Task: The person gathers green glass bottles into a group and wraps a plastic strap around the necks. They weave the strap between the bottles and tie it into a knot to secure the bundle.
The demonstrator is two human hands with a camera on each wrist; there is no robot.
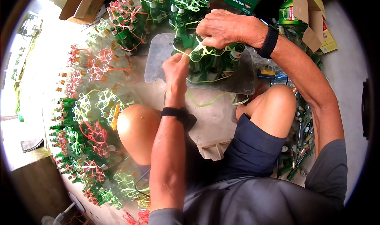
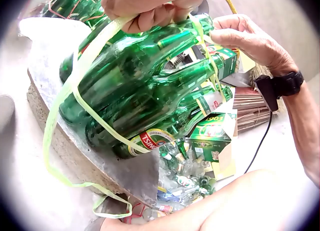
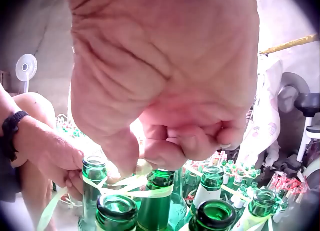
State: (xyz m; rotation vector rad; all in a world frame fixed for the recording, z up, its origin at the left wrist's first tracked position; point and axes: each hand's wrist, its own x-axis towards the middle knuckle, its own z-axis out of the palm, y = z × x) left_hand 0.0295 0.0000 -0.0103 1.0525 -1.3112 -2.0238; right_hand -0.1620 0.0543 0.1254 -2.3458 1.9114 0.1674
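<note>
A cluster of green glass bottles (image 1: pixel 213 68) stands upright on a dark board in front of the person. Pale green plastic strap (image 2: pixel 59 116) runs around the bottles and laces between their necks, its loose tail hanging off the board's near side. At the cluster's left side, the left hand (image 1: pixel 177 68) grips the strap in curled fingers. Over the bottle tops, the right hand (image 1: pixel 229 29) pinches strap between thumb and fingers, as the right wrist view shows close to the bottle mouths (image 3: pixel 116 207). One bottle's label (image 2: pixel 152 140) faces outward low on the bundle.
Many bundled bottles tied with red and green strap (image 1: pixel 95 134) fill the left side. More tied bundles (image 1: pixel 190 5) stand behind the board (image 1: pixel 158 62). Opened cartons (image 1: pixel 295 15) are at the back right, above loose bottles (image 1: pixel 303 134) along the right. The person's knees flank the board.
</note>
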